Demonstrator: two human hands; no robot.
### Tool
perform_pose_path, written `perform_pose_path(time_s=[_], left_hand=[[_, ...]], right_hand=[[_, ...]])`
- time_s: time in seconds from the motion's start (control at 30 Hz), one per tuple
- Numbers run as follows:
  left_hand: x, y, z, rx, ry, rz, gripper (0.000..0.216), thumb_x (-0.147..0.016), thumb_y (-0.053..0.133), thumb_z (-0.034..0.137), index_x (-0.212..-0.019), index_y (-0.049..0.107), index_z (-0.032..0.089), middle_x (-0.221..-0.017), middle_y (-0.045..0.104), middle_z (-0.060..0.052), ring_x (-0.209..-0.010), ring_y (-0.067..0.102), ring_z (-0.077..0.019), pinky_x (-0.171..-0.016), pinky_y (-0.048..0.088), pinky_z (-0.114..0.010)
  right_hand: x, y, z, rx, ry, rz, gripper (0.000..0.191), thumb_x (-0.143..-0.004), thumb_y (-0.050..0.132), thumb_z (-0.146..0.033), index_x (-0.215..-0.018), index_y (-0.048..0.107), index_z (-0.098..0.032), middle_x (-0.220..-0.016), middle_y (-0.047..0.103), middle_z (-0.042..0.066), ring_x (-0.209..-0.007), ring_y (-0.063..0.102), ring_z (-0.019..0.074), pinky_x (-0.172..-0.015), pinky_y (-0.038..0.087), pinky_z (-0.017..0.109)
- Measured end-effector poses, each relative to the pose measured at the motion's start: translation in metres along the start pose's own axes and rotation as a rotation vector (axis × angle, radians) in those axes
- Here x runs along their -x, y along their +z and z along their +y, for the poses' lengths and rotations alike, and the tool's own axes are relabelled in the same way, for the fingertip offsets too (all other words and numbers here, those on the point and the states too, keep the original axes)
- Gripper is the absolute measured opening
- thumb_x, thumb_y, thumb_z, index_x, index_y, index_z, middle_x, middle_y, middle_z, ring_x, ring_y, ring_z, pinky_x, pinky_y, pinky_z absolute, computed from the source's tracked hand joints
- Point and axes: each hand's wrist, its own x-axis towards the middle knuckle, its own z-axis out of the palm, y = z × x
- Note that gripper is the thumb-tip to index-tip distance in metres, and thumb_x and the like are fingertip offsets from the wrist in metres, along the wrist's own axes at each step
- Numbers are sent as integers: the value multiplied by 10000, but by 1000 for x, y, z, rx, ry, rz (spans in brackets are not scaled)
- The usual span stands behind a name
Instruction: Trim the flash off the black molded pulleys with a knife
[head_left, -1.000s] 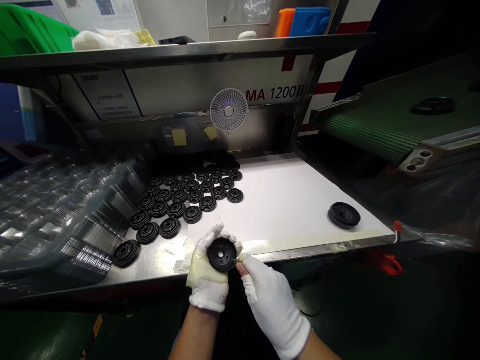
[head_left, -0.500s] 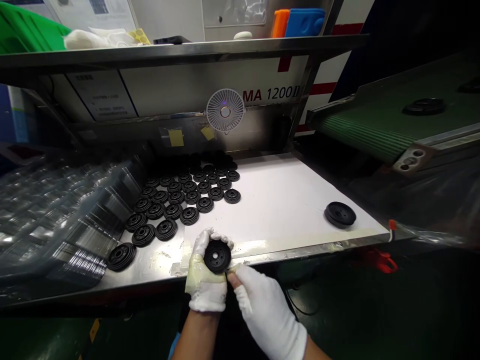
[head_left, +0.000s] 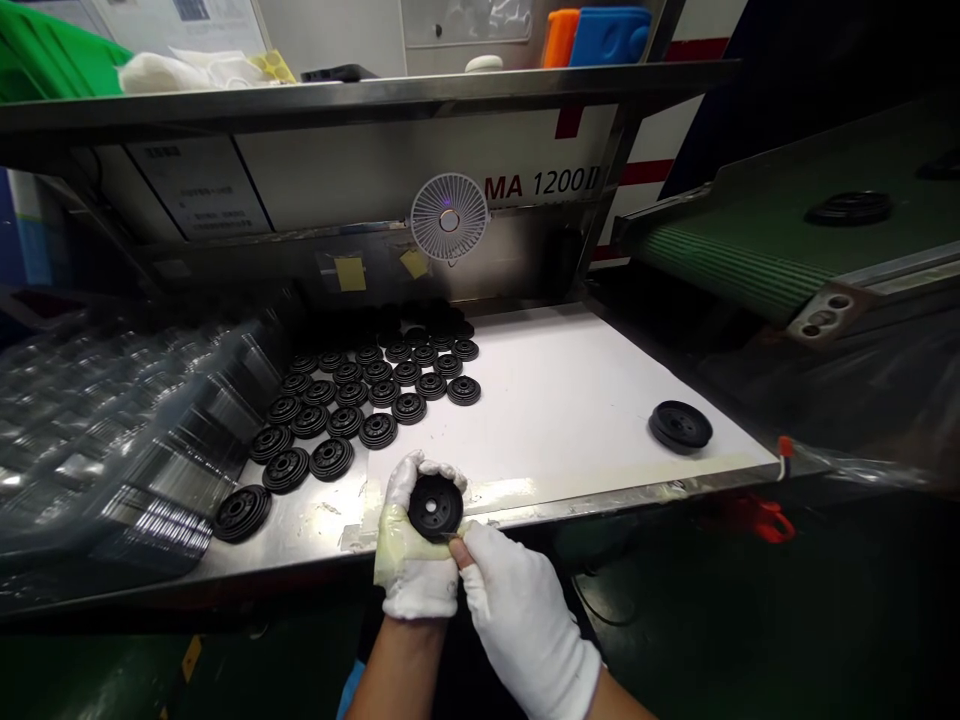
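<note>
I am cupping the black disc [head_left: 436,508] firmly in my left hand [head_left: 415,578] while my right hand [head_left: 519,625] is pinching, fingers narrow, at its 5 o'clock rim, best gently.

Disc rows [head_left: 360,395] left on bench [head_left: 570,400]; lone disc [head_left: 680,426] right.

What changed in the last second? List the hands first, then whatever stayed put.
The right hand slid its thumb along the rim of the black disc, from the lower right towards the bottom edge. Nothing was picked up or let go. The left hand keeps its grip on the black disc. The rows of discs and the lone disc on the white sheet stayed put.
</note>
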Motion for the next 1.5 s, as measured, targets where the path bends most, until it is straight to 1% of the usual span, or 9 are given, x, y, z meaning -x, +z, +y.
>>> perform_pose_path(time_s=[0.27, 0.57, 0.67, 0.77, 0.93, 1.2, 1.37, 1.43, 1.5], left_hand=[[11, 1, 10, -186, -81, -127, 274, -734, 524, 191, -996, 589, 141, -814, 611, -82, -797, 594, -211, -747, 490, -402], [0, 0, 7, -9, -86, -38, 47, -731, 577, 146, -774, 582, 164, -635, 554, 7, -632, 558, -102, -700, 494, -273], [3, 0, 8, -74, -37, -61, 170, -726, 566, 136, -890, 593, 171, -709, 587, -22, -727, 587, -141, -781, 485, -345], [8, -1, 12, -181, -109, -129, 276, -720, 534, 173, -990, 586, 151, -803, 609, -82, -807, 595, -214, -741, 493, -411], [6, -5, 11, -175, -87, -97, 181, -700, 544, 177, -869, 606, 150, -683, 575, -38, -664, 575, -173, -640, 496, -347], [1, -4, 13, -97, -103, -18, 102, -693, 578, 143, -792, 599, 153, -688, 577, -26, -671, 576, -142, -684, 501, -321], [3, -4, 18, -90, -129, -3, 129, -695, 582, 131, -822, 604, 142, -780, 616, -54, -791, 606, -191, -759, 506, -376], [4, -3, 17, -84, -149, 9, 138, -695, 580, 123, -829, 608, 140, -813, 629, -67, -827, 610, -208, -760, 510, -381], [4, 0, 16, -62, -184, 27, 131, -694, 571, 111, -817, 608, 139, -808, 632, -68, -817, 614, -205, -742, 516, -370]], right_hand=[[-6, -5, 5, -55, 8, -6, 244, -903, 335, -271, -709, 474, -220, -620, 568, -25, -535, 499, 124, -508, 226, 260], [0, -1, -4, -23, -16, 10, 254, -893, 350, -260, -680, 479, -211, -595, 567, -21, -508, 504, 119, -489, 210, 269], [1, -2, -6, -60, -24, -7, 248, -892, 351, -252, -683, 479, -212, -608, 574, -24, -509, 503, 115, -487, 219, 260], [-1, -4, 0, -85, -14, 4, 256, -899, 338, -265, -702, 493, -213, -620, 579, -14, -529, 513, 123, -499, 239, 254], [-2, -3, 7, -45, 14, 28, 232, -890, 342, -256, -740, 515, -217, -624, 587, -5, -546, 531, 139, -507, 245, 262], [4, -15, 1, -163, 1, -170, 291, -905, 313, -300, -692, 499, -232, -652, 591, -26, -558, 528, 114, -493, 293, 213], [1, -38, 23, -32, 82, -241, 105, -712, 613, -334, -747, 546, -261, -611, 581, -44, -558, 551, 140, -488, 317, 213], [1, -44, 28, -13, 89, -209, 277, -633, 675, -298, -878, 548, -271, -633, 587, -41, -567, 563, 157, -497, 340, 223], [2, -48, 27, -39, 32, -140, 259, -695, 618, -303, -935, 530, -267, -666, 596, -23, -572, 567, 163, -506, 357, 235]])
